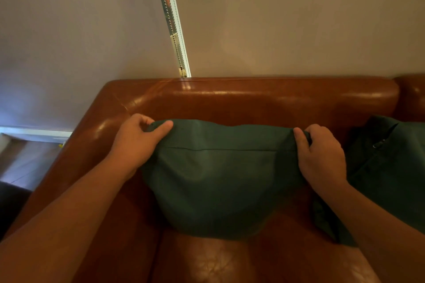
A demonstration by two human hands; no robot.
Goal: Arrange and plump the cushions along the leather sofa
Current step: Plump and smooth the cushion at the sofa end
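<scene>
From the head camera, a dark green cushion (213, 181) is standing upright on the seat of a brown leather sofa (253, 96), with its back leaning toward the backrest near the sofa's left corner. The left hand (135, 142) is gripping the cushion's upper left corner, its thumb lying across the front of the fabric and its fingers curling over the top edge behind. The right hand (322, 154) is gripping the upper right corner in the same way, thumb in front and fingers wrapping the edge. The cushion is hanging between the two hands, its top edge stretching from one to the other and its body bulging below them. A second green cushion (388, 167) is lying just beside the right hand, touching the first cushion's right side. A beaded blind cord (171, 23) is hanging against the wall behind the sofa.
</scene>
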